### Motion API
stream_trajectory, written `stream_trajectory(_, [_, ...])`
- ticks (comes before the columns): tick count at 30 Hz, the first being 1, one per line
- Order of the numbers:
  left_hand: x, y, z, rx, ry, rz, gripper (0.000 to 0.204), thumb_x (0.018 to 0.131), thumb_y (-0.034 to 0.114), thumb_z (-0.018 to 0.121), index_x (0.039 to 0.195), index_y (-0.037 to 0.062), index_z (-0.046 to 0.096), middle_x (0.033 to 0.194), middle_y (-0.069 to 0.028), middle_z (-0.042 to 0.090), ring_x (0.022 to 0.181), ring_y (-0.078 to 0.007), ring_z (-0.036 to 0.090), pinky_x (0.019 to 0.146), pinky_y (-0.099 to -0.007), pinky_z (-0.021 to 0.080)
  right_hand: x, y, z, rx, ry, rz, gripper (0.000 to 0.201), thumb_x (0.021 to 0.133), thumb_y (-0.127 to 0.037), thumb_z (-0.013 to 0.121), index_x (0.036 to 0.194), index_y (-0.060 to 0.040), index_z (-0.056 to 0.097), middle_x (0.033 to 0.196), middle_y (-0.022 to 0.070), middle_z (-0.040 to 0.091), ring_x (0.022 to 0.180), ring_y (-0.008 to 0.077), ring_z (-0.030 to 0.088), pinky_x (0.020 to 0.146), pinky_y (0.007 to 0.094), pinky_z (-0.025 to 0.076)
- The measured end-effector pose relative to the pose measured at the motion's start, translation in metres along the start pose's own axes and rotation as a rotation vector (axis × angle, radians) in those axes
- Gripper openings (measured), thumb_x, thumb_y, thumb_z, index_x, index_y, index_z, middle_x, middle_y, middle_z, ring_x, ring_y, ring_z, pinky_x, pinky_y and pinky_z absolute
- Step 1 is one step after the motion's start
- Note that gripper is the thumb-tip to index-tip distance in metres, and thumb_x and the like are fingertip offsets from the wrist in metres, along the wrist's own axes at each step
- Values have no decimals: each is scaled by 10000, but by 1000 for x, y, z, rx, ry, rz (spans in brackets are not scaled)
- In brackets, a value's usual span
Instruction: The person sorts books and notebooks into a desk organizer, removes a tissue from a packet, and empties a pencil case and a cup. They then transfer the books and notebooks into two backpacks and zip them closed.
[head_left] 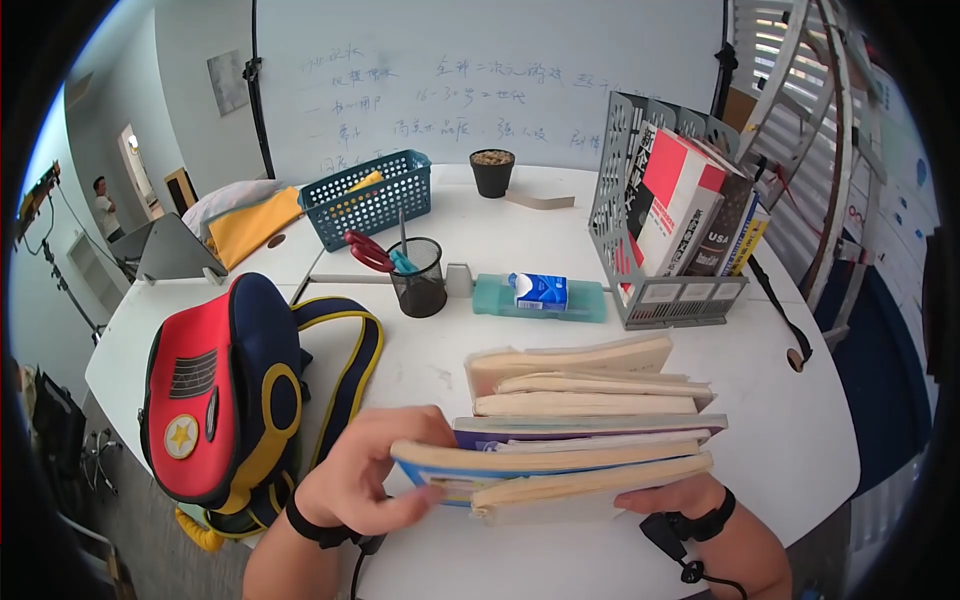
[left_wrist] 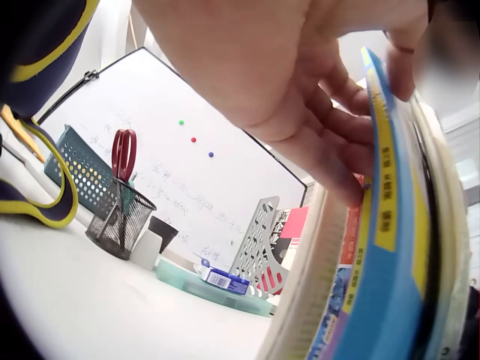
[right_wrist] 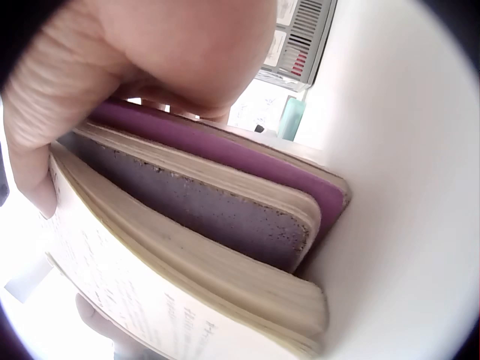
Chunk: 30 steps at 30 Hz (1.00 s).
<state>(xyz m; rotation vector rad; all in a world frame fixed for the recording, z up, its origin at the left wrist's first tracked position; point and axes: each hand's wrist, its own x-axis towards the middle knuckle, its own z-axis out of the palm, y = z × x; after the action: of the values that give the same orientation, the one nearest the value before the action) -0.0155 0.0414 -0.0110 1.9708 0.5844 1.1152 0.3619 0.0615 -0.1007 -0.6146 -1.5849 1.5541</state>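
Observation:
Several books stand upright in a loose row at the table's front. My left hand (head_left: pixel 365 470) grips the left end of a blue book (left_wrist: pixel 386 277) with yellow labels on its spine, thumb on the near side and fingers behind. From the right end, my right hand (head_left: pixel 685 496) holds a bunch of books; its thumb lies on the cover of the nearest book (right_wrist: pixel 142 262), and its fingers reach behind a purple book (right_wrist: pixel 225 154). Farther back in the row, worn cream-paged books (head_left: pixel 575 362) lean slightly apart. The right hand's fingertips are mostly hidden behind the books.
A red and navy backpack (head_left: pixel 195 390) stands at left. Behind the row are a mesh pen cup (head_left: pixel 418 290) with red-handled scissors, a teal case (head_left: pixel 490 297) bearing a blue-and-white box (head_left: pixel 540 291), and a grey file rack (head_left: pixel 690 305) of books. A basket (head_left: pixel 370 205) sits farther back.

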Motion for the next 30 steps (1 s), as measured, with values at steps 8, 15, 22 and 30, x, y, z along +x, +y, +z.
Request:
stream_trajectory(8, [-34, -20, -2, 18, 669, 110, 270, 1062, 212, 701, 1250, 26, 643, 1173, -96, 739, 1028, -163, 711, 908, -334, 564, 5, -8, 0, -184, 20, -66, 871, 765, -55, 953, 1509, -7, 504, 1420, 105, 652, 1271, 194, 630, 1068, 380, 536])
stream_trajectory(15, [-17, -20, -42, -51, 1216, 393, 280, 1107, 179, 641, 1359, 73, 582, 1341, -91, 693, 1158, -186, 698, 1009, -401, 578, 2, 7, -15, -158, -24, -18, 820, 800, -160, 945, 1505, -35, 546, 1445, 115, 645, 1302, 211, 623, 1068, 406, 523])
stream_trajectory(22, [-12, -42, 10, -189, 860, 61, 226, 1069, 122, 693, 1261, 31, 618, 1203, -46, 694, 1049, -129, 669, 977, -316, 538, -5, 24, -19, -313, -31, -208, 823, 803, -176, 934, 1522, -65, 549, 1493, 117, 611, 1370, 259, 581, 1148, 442, 453])
stream_trajectory(30, [-12, -47, 56, -528, 286, -198, 485, 1129, 328, 568, 1475, -12, 557, 1418, -148, 670, 1353, -255, 610, 1162, -443, 469, -5, 36, -27, -490, -158, -262, 815, 817, -146, 913, 1524, -25, 526, 1477, 136, 611, 1381, 249, 569, 1174, 447, 448])
